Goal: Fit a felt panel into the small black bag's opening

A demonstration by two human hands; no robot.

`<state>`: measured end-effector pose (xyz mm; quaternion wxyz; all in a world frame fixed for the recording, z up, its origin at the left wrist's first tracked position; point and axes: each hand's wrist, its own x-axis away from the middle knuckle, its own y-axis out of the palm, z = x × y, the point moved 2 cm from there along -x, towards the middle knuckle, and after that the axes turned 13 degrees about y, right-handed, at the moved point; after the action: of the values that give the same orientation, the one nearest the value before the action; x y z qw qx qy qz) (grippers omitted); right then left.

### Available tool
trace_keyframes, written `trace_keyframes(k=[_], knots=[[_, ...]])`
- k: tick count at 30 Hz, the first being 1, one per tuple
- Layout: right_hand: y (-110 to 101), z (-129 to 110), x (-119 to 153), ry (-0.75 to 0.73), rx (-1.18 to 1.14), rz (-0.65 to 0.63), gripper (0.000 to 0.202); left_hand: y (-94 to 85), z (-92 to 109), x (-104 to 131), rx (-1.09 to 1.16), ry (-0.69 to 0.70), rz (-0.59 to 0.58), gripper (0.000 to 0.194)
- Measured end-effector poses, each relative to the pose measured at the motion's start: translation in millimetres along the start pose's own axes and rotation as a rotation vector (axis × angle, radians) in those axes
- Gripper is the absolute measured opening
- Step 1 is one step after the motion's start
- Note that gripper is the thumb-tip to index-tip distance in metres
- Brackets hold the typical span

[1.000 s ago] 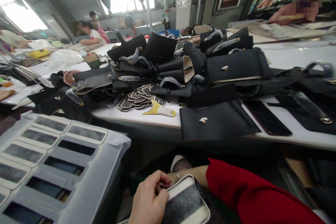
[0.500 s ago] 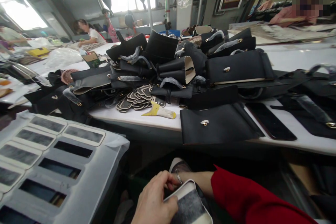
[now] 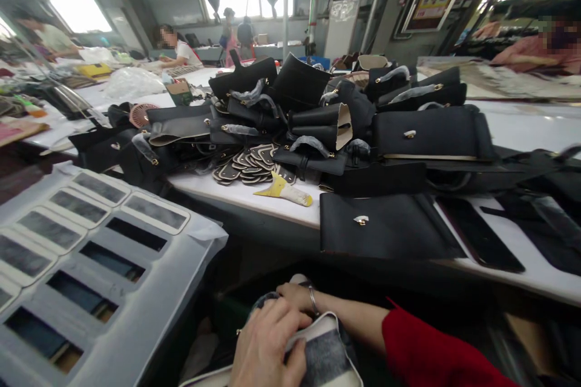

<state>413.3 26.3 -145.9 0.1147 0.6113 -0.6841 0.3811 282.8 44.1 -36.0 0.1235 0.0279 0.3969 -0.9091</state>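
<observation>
While right hand (image 3: 297,297) unclear in grip, left hand (image 3: 271,341) closed on grey-and-white panel (image 3: 325,355).

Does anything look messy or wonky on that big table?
Yes, a bit! The black bags are heaped in a jumble. The front bag looks wonky because it pokes out past the edge of the table. I see nothing spilled or broken there.
</observation>
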Motion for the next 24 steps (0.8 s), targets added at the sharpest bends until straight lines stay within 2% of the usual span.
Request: trace_keyframes(k=[4, 6, 8, 10, 13, 16, 20, 24], knots=[[-31.9, -5.3, 34.2, 0.002, -0.008, 0.025, 0.012, 14.1, -6.4, 9.4, -0.127, 0.18, 0.17, 0.03], [-50.5, -7.8, 62.5, -0.015, -0.064, 0.013, 0.014, 14.9, -4.5, 9.8, -0.199, 0.244, 0.228, 0.025], [-66.2, -11.6, 89.6, -0.032, -0.105, -0.006, 0.016, 10.6, 1.0, 8.8, -0.247, 0.295, 0.233, 0.024], [-77.1, -17.0, 109.4, -0.059, -0.113, -0.007, 0.015, 4.0, 7.6, 7.7, -0.284, 0.301, 0.159, 0.027], [-83.6, -25.6, 122.6, -0.107, -0.079, -0.017, 0.014, -3.9, 15.6, 8.3, -0.327, 0.274, 0.006, 0.032], [-81.5, -30.9, 125.9, -0.147, -0.01, -0.023, 0.013, -6.2, 19.0, 9.7, -0.359, 0.263, -0.058, 0.032], [-73.9, -30.5, 134.9, -0.177, 0.097, 0.04, 0.018, -4.7, 20.6, 7.0, -0.399, 0.264, -0.135, 0.024], [-72.4, -32.0, 144.2, -0.199, 0.238, 0.074, 0.029, -8.5, 26.1, 0.7, -0.389, 0.262, -0.255, 0.033]])
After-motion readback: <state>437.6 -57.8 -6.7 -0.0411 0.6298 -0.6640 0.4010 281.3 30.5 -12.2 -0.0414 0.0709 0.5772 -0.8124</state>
